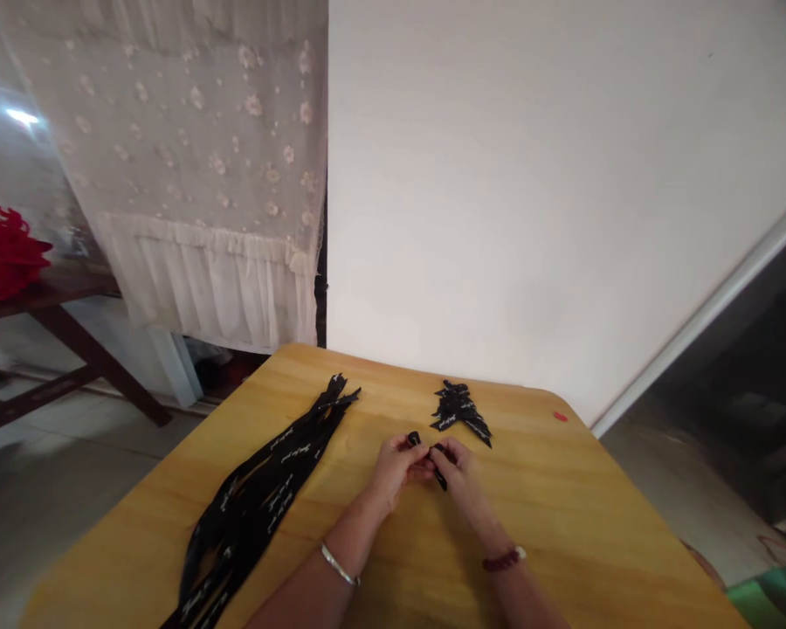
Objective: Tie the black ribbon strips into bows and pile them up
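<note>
Here, the left hand [396,467] and right hand [457,473] pinched a short black ribbon [440,479], its tail angled toward the person, nearer the right hand.

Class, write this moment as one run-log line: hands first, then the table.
left hand: pinches black ribbon | right hand: pinches same ribbon | wooden table: long black printed ribbons, short ribbon pile

Black ribbon scrap [440,479] mostly hidden between left hand [396,472] and right hand [458,472], perhaps folded.
</note>
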